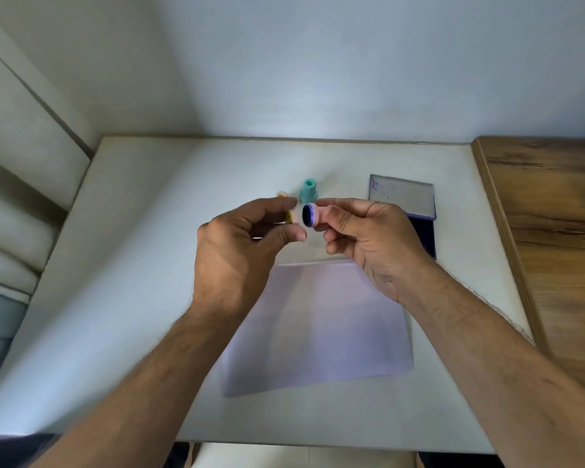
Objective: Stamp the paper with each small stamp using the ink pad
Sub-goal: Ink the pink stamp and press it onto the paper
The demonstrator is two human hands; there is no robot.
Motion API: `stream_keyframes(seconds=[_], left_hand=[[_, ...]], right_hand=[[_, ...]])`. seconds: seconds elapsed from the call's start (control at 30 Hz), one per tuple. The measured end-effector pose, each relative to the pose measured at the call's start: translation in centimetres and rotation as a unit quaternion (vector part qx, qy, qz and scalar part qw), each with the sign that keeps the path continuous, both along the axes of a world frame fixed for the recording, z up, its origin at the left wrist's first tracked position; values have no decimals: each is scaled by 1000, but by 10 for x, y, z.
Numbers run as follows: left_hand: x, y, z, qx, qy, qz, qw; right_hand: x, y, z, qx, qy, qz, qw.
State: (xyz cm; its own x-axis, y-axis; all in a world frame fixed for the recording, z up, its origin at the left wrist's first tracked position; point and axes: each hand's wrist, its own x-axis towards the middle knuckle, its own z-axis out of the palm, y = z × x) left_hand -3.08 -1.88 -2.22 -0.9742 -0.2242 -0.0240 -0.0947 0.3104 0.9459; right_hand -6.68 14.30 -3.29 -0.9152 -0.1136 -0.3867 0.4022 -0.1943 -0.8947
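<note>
Bench (149, 231), white, meets pale wall (318, 62), wooden top (554, 231) beside; paper (318, 332) lies on it. Right hand (368, 238) pinches pink stamp (314, 214); left hand (244, 241) pinches its cap (293, 216).

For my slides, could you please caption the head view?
Right hand holds pink stamp, left hand its cap, above paper.

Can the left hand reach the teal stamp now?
Probably not at once: the left hand pinches a pink cap. The teal stamp stands just beyond its fingertips, unobstructed.
</note>
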Motion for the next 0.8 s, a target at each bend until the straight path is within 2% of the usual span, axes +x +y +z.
stream_keyframes(seconds=[0.5, 0.6, 0.8], left_hand=[[-16, -31, -11, -75, -88, 48, 992], [-17, -35, -13, -120, -96, 42, 987], [-15, -35, -23, -297, -95, -8, 950]], right_hand=[[-2, 4, 1, 22, 6, -42, 999], [-2, 3, 2, 24, 13, -44, 999], [-1, 3, 3, 26, 21, -42, 999]])
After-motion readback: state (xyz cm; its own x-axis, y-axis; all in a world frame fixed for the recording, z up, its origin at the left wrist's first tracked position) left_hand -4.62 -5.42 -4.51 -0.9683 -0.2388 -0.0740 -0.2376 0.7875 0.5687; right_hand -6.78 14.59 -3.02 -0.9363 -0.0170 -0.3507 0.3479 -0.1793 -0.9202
